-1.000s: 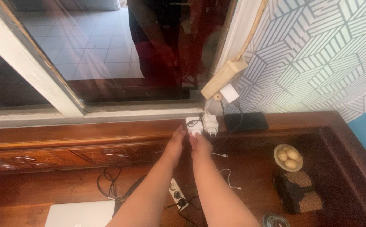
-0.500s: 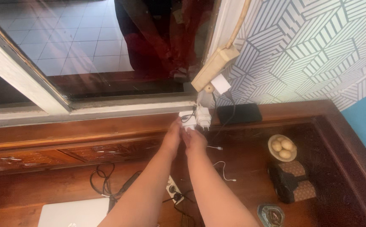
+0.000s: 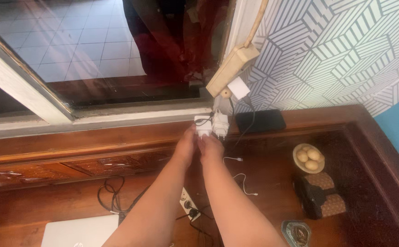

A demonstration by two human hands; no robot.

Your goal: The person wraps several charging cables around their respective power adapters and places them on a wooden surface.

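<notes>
Nearest to the camera, a silver laptop (image 3: 80,231) and a white power strip (image 3: 187,204) with dark cables were seen on the wooden desk (image 3: 62,201). From there both forearms were stretched forward, side by side, toward the window ledge. The left hand (image 3: 186,147) and the right hand (image 3: 210,148) were brought together just below a white charger block (image 3: 202,126), which was grasped between the fingertips of both; the grip of each hand was closed on its lower part, so far as could be told. The charger block was placed directly ahead of the hands and slightly above them, its long axis standing nearly upright, and neither hand was clearly nearer to it. Just beside it, on the right, a second white adapter (image 3: 220,124) was hanging by its cord. Farther right a black phone (image 3: 260,121) was lying on the ledge, and a beige power strip (image 3: 231,67) was fixed slanting on the window frame (image 3: 117,118) behind.
</notes>
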